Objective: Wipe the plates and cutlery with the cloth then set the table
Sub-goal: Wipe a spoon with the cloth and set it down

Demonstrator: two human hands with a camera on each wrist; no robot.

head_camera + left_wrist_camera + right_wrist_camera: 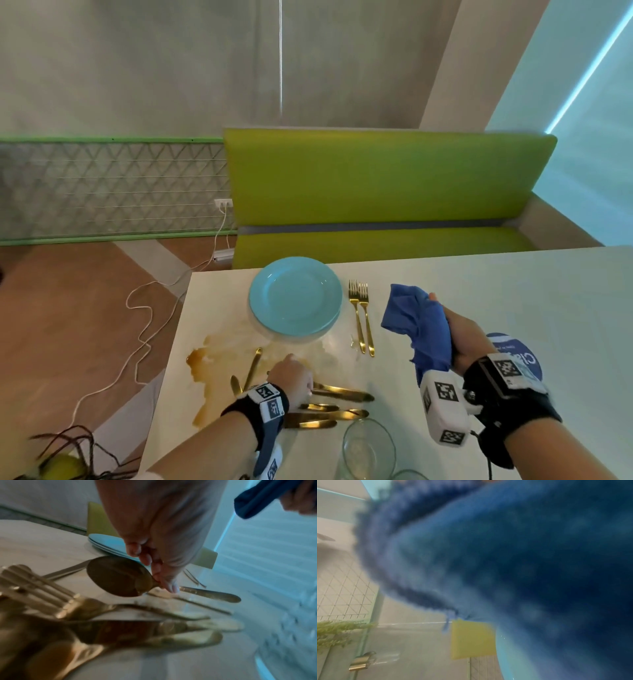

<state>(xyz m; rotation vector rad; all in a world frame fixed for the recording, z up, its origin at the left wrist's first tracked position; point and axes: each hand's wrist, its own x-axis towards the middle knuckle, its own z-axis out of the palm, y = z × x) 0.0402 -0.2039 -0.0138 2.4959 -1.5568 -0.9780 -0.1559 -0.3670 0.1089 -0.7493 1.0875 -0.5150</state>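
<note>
1. Head view: a stack of round pale blue ceramic plates sits near the far edge of the white counter. Just right of the plates lie two gold metal forks side by side, tines pointing away. Further right of the plates, the right hand is raised with its fingers curled round a crumpled blue cloth. In front of the plates spreads a brown liquid spill, and the left hand reaches down into a loose pile of gold cutlery there. A clear drinking glass stands nearer still than that pile.

2. Left wrist view: the left hand's fingers pinch the neck of a gold metal spoon, its bowl lifted above the counter with the plates behind it. Blurred gold forks and knife handles fill the foreground. The blue cloth shows at the upper right.

3. Right wrist view: the blue cloth fills nearly the whole picture, out of focus; the right fingers are hidden behind it, so their grip cannot be judged here.
</note>
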